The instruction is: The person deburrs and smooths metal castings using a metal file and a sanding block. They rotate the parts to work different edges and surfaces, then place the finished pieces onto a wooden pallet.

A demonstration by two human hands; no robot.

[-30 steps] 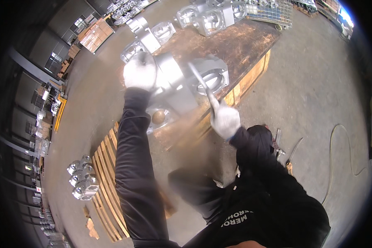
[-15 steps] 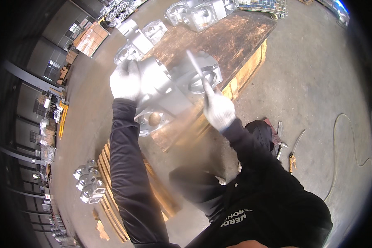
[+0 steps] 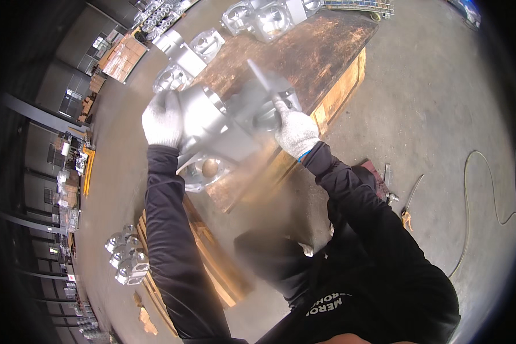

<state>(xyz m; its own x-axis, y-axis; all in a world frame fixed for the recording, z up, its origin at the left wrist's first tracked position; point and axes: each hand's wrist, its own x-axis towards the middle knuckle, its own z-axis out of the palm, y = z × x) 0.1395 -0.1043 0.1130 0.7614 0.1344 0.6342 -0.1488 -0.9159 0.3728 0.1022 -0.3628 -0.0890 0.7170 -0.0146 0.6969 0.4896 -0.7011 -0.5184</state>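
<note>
My left hand (image 3: 163, 120), in a white knitted glove, is closed on the left edge of a silver metal casting (image 3: 203, 117) with a round collar on top. This casting sits at the near end of a brown-topped wooden crate (image 3: 321, 51). My right hand (image 3: 297, 133), gloved too, grips a long flat file (image 3: 260, 75) that points up and away over the crate top. The file is smeared by motion, and whether it touches metal I cannot tell. Behind it lies another casting (image 3: 289, 98), with a round opening, partly hidden by my right hand.
More castings (image 3: 272, 23) stand along the crate's far edge. On the left floor is a slatted wooden pallet (image 3: 212, 261), with several small castings (image 3: 126, 255) beside it. At right lie an air blow gun (image 3: 407, 219), a hammer (image 3: 391, 198) and a thin hose (image 3: 466, 189).
My right hand has moved slightly left with the file, whose tip has shifted left and away. My left hand keeps its hold on the casting. The whole view has shifted a little.
</note>
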